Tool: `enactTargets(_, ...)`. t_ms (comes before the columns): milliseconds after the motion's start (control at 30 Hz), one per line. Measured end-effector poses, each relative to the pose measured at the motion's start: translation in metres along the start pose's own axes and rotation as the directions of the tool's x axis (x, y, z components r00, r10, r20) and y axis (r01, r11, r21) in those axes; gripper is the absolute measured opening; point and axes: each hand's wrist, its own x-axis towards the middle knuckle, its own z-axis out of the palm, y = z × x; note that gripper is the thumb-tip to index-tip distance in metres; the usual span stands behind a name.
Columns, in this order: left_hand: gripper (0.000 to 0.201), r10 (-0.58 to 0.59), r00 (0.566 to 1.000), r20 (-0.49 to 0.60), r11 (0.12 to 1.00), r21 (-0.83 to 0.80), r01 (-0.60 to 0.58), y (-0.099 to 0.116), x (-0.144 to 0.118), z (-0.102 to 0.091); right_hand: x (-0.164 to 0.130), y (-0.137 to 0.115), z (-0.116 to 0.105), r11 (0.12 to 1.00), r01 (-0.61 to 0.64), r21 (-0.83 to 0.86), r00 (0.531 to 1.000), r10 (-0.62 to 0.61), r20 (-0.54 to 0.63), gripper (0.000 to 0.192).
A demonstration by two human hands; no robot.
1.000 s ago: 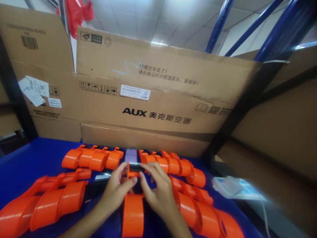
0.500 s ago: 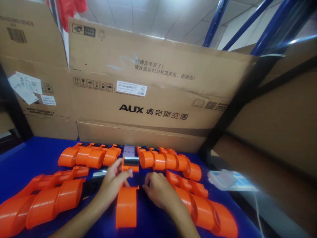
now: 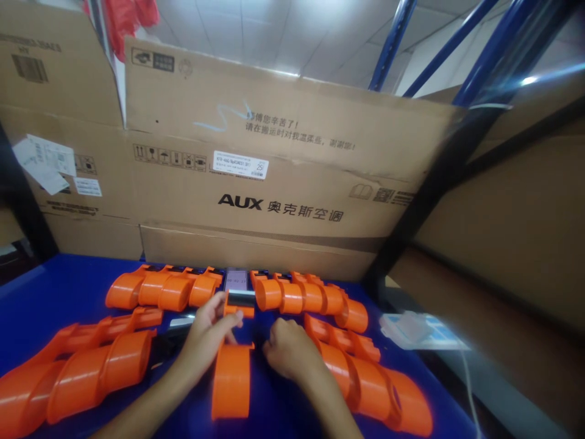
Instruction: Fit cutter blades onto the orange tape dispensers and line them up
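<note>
An orange tape dispenser (image 3: 232, 378) lies on the blue table (image 3: 41, 299) right in front of me. My left hand (image 3: 208, 338) pinches its front end, a small orange part with a black strip (image 3: 241, 300). My right hand (image 3: 287, 349) rests with curled fingers on the table just right of the dispenser, nothing visible in it. Rows of like orange dispensers lie around both hands: at the far left (image 3: 159, 289), at the far right (image 3: 306, 297), at the near left (image 3: 77, 372) and at the near right (image 3: 365, 378). A phone (image 3: 236, 279) stands between the far rows.
Large brown cardboard boxes (image 3: 274, 177) marked AUX wall off the back of the table. A white and light-blue pack (image 3: 418, 329) with a cable lies at the right edge. Blue and black rack posts (image 3: 429, 177) rise on the right.
My right hand has let go of the black-strip part and dropped back to the table with fingers curled. My left hand still pinches that part. The view has shifted slightly.
</note>
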Motion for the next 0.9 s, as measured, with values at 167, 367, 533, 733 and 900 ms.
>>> enactTargets(167, 0.031, 0.004, 1.0, -0.014, 1.0, -0.011, -0.004, 0.001, 0.001, 0.0, 0.004, -0.003, -0.005, 1.0, -0.028, -0.011, 0.997, 0.027, -0.075, 0.014)
enactTargets(367, 0.035, 0.004, 1.0, -0.024, 0.999, -0.043, -0.005, -0.001, 0.005, 0.003, -0.001, -0.01, -0.016, 0.987, 0.154, 0.052, 0.966, -0.139, -0.218, 0.016)
enactTargets(533, 0.042, -0.047, 0.998, 0.041, 0.997, -0.066, 0.049, -0.005, 0.003, 0.004, -0.002, -0.013, -0.015, 0.913, 0.29, 0.288, 0.93, -0.198, -0.309, 0.019)
enactTargets(733, 0.047, -0.1, 0.994, 0.047, 0.99, -0.098, 0.104, -0.003, 0.001, 0.006, 0.004, -0.01, -0.005, 0.776, 0.332, 0.536, 0.888, -0.066, -0.456, 0.016)
enactTargets(900, 0.043, -0.084, 0.995, 0.049, 0.987, -0.131, 0.09, 0.001, -0.001, 0.008, 0.006, -0.008, -0.005, 0.723, 0.388, 0.572, 0.82, 0.013, -0.572, 0.002)
